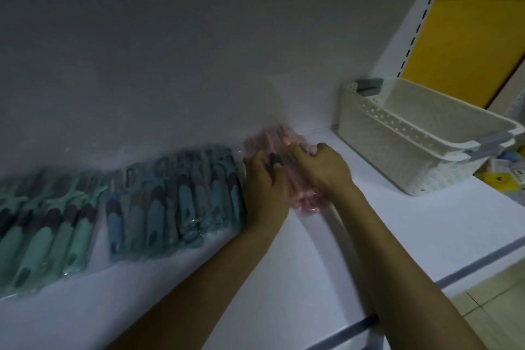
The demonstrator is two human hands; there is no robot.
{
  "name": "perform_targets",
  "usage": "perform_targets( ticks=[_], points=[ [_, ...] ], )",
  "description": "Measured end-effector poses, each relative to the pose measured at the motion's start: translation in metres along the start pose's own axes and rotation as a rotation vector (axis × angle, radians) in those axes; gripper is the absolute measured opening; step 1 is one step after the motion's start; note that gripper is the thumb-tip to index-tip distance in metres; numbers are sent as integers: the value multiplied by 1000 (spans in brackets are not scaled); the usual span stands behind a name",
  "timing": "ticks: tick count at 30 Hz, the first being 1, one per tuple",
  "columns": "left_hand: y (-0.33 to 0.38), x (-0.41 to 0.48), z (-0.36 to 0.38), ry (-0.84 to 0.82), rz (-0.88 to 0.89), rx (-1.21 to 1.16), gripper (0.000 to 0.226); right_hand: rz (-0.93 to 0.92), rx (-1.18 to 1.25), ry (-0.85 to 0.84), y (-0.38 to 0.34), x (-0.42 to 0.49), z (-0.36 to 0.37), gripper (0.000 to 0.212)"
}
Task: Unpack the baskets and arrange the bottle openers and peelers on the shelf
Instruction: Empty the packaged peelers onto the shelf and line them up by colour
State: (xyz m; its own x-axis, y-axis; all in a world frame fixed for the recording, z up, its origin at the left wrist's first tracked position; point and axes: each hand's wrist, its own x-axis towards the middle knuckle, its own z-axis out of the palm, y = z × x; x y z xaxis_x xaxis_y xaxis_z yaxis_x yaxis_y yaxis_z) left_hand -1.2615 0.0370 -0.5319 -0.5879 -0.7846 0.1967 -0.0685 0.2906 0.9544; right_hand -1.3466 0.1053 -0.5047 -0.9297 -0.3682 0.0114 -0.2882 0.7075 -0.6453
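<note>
Our right hand [321,170] curls its fingers and thumb over the far end of the pink bundle [268,139], clamped on it, while our left hand [264,182] lies across the bundle's left side; motion blur stops us telling whether those fingers hook round the packs or only press on them. The bundle sits on the white shelf [284,278] just right of centre frame, close to the back wall, its left edge beside the blue packs [176,193]. We judge the step in hand to be setting down and squaring up the pink lot at the right end of the row. The next move calls for easing both hands off without dragging the slippery wrappers, then nudging the pile into line with its neighbours. The bundle looks like several pink-handled tools in clear crinkled film, too blurred to say openers or peelers. In the lower left of the frame lie the green packs [42,230], fanned the same way. At the right stand two white perforated baskets [383,145], nested; we see nothing in the top one, so the unpacking seems far along
</note>
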Motion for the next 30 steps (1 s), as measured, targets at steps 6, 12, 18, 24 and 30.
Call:
perform_targets(
  ticks=[6,12,18,24,30],
  points=[
    [4,-4,-2,-81,-85,6,40,82,373,-257,-19,-12,-13,65],
    [8,-18,-9,-157,-63,-173,33,117,912,-364,4,-43,-14,38],
    [26,-11,-31,-182,-177,-585,58,31,1257,-405,6,-67,-7,58],
    [47,-16,-67,-525,-21,-635,47,-443,986,-180,2,-95,-7,52],
    [34,-27,-95,-633,307,-548,52,-520,808,-197,7,-123,-18,84]
  ],
)
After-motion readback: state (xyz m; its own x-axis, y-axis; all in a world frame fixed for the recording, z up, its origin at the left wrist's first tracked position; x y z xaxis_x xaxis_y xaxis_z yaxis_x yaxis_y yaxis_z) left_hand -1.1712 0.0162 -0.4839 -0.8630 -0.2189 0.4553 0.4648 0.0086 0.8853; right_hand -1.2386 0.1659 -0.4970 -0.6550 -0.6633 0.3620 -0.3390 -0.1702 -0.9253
